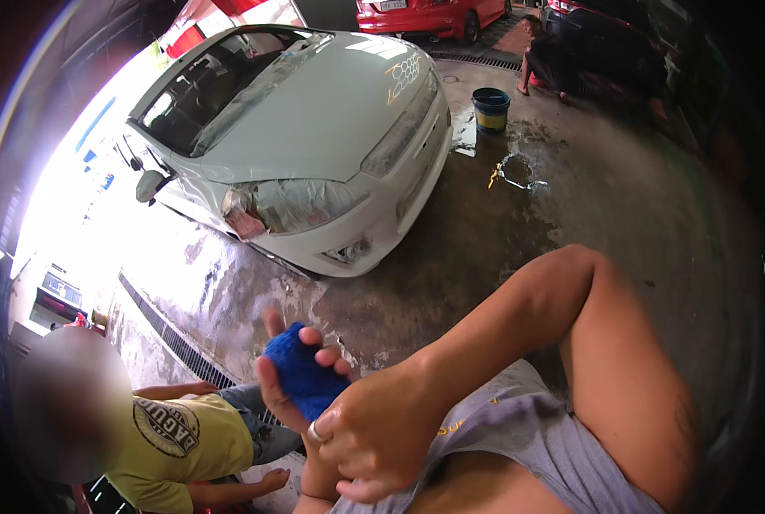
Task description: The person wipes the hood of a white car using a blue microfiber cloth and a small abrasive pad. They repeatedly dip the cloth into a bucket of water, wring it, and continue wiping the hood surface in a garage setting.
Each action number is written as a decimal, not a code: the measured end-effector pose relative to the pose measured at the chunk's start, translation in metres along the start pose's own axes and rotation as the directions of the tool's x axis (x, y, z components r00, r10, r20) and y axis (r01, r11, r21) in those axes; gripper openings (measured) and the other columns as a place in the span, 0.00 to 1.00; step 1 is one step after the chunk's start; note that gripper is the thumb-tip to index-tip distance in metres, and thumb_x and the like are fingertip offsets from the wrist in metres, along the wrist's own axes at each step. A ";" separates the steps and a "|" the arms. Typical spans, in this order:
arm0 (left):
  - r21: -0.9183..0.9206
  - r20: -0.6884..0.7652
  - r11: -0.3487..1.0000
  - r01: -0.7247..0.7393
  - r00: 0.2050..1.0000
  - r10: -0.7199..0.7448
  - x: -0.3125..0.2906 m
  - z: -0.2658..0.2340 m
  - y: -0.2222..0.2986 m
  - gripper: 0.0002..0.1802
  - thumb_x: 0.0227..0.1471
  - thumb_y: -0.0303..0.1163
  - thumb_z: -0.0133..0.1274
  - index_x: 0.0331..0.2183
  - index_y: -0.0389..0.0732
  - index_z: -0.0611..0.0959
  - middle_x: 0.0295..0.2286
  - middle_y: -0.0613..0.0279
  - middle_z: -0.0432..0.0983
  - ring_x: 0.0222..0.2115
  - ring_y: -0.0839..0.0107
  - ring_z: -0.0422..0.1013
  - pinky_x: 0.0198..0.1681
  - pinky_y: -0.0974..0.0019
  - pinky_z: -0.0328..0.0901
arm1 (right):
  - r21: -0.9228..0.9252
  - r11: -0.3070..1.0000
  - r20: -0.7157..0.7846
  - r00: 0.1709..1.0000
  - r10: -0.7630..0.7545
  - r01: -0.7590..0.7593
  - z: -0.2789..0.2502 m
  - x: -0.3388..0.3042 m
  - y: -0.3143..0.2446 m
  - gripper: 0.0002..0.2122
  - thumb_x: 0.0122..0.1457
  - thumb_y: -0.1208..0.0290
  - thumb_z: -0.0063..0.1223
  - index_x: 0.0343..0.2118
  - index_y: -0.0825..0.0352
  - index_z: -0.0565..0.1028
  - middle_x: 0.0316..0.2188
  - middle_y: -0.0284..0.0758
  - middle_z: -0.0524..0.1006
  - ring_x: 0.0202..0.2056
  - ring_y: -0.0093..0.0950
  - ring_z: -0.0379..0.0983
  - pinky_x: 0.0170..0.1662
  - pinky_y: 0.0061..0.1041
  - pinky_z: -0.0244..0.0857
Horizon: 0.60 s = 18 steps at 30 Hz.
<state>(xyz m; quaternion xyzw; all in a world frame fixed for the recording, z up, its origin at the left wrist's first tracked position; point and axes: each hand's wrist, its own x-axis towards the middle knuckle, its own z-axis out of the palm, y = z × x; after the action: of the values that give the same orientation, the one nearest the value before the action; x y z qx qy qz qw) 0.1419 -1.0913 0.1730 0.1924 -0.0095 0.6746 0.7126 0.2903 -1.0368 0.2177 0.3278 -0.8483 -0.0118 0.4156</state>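
In front of my body I have a bunched blue cloth (301, 368). The fingers of my left hand (269, 390) curl around its sides, with the cloth lying in the palm. From the right, my bent right arm reaches across, and my right hand (382, 420), wearing a ring, is closed at the cloth's near end. Its fingers also lie over the base of my left hand, so their exact hold is partly hidden. A white car (314, 120) stands beyond my hands, apart from them. Plastic film and paper cover its near headlight (288, 204).
Close at my left is a person in a yellow shirt (185, 445). A dark bucket (491, 111) and a ring-shaped hose or cord (519, 176) are on the wet floor. Behind them, another person (553, 68) crouches by a dark car. A drain grate (172, 338) crosses the floor.
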 end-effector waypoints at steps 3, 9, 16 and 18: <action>-0.111 0.313 0.994 -0.008 0.949 0.042 0.027 0.027 -0.024 0.42 0.69 0.55 0.50 0.74 0.68 0.49 0.49 0.59 0.72 0.50 0.67 0.71 0.60 0.57 0.66 | 0.232 0.963 -0.284 0.937 0.204 -0.139 -0.037 0.013 -0.006 0.11 0.60 0.63 0.58 0.37 0.65 0.82 0.20 0.30 0.79 0.24 0.34 0.76 0.34 0.37 0.71; 0.381 0.023 0.855 -0.351 0.928 0.371 0.080 0.042 -0.104 0.31 0.66 0.61 0.51 0.61 0.53 0.69 0.47 0.61 0.72 0.49 0.66 0.71 0.61 0.58 0.65 | 0.683 0.725 -0.433 0.751 0.498 -0.087 -0.137 -0.051 0.018 0.15 0.65 0.64 0.64 0.49 0.68 0.81 0.24 0.30 0.81 0.26 0.19 0.76 0.31 0.22 0.68; 0.402 0.346 0.538 -0.741 0.667 0.660 0.150 0.102 -0.222 0.30 0.63 0.69 0.46 0.46 0.54 0.81 0.45 0.59 0.77 0.55 0.52 0.72 0.67 0.41 0.61 | 0.822 0.481 -0.564 0.547 0.618 0.305 -0.217 -0.130 0.023 0.16 0.75 0.61 0.49 0.54 0.70 0.72 0.19 0.30 0.73 0.22 0.21 0.71 0.35 0.27 0.70; 0.517 0.474 0.199 -0.833 0.472 0.743 0.163 0.118 -0.262 0.27 0.60 0.67 0.53 0.44 0.56 0.82 0.45 0.59 0.77 0.56 0.48 0.72 0.65 0.40 0.65 | 0.816 0.353 -0.556 0.458 0.694 0.457 -0.226 -0.144 0.016 0.16 0.75 0.60 0.48 0.54 0.69 0.71 0.18 0.29 0.71 0.23 0.22 0.72 0.36 0.28 0.70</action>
<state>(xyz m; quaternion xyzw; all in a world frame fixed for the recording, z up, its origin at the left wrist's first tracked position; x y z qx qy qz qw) 0.4386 -0.9729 0.2586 0.4505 0.1042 0.8766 0.1333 0.5061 -0.8852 0.2703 0.3720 -0.3697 0.6746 0.5194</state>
